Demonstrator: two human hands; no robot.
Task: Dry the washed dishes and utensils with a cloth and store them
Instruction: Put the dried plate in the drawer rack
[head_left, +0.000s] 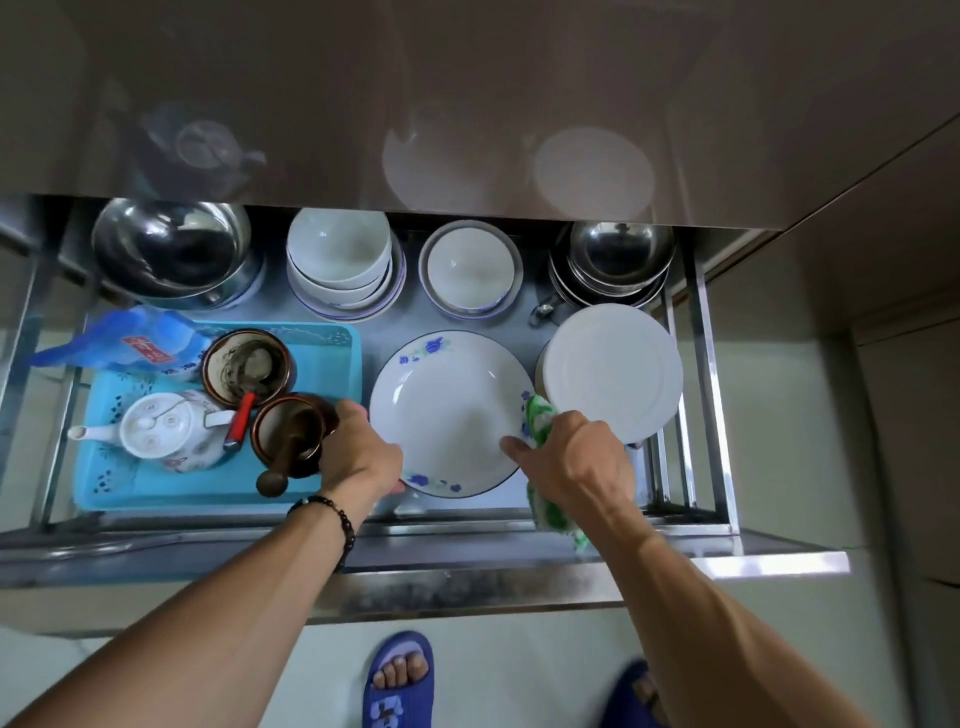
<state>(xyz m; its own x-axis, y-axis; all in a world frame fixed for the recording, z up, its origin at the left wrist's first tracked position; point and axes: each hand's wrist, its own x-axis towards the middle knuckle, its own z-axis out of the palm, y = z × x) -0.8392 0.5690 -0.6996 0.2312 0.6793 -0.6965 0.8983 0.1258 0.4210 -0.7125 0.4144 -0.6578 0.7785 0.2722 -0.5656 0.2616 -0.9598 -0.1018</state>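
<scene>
Storing step I'd say: left hand (358, 457) and right hand (569, 460), cloth (540, 423) bunched in it, both grip the plate (447, 410) in the drawer's (519, 571) near middle, next just let go.

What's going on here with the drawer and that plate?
A person is setting a flowered plate into an open steel dish drawer. The left hand holds the plate's left rim; the right hand holds the right rim together with a green cloth. Stacked bowls sit behind.
</scene>
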